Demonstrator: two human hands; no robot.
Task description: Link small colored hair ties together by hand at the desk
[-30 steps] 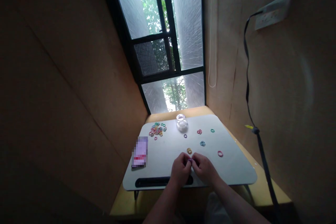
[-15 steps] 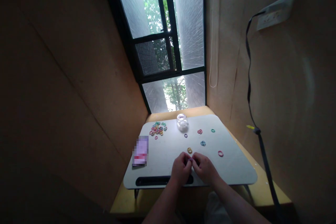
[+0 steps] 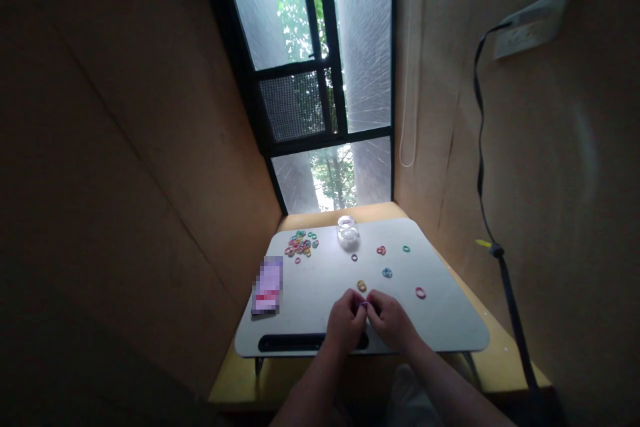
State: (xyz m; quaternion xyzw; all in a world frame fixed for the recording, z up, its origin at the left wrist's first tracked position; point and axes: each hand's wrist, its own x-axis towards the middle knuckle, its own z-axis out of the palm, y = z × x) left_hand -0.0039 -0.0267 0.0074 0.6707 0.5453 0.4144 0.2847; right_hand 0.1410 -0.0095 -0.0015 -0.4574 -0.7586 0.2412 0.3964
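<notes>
My left hand (image 3: 346, 319) and my right hand (image 3: 387, 318) meet over the front of a white lap table (image 3: 315, 303). Both are closed, fingertips pinching a small purple hair tie (image 3: 363, 303) between them; most of it is hidden by the fingers. Just beyond lie yellow hair ties (image 3: 361, 285) in a small cluster. Farther off are a blue cluster (image 3: 387, 273), a red cluster (image 3: 381, 250), a single purple ring (image 3: 354, 257), a green ring (image 3: 406, 249) and a pink ring (image 3: 421, 293). A mixed pile of hair ties (image 3: 300, 245) sits at the back left.
A clear plastic jar (image 3: 348, 233) stands at the back edge. On the left lies a phone (image 3: 268, 285) with a blurred screen. A black slot (image 3: 290, 343) runs along the front. Walls flank the table, and a black cord (image 3: 510, 300) hangs at the right.
My hands stay together in nearly the same place, still pinching the purple hair tie. The camera view has shifted slightly; the things on the table have not moved.
</notes>
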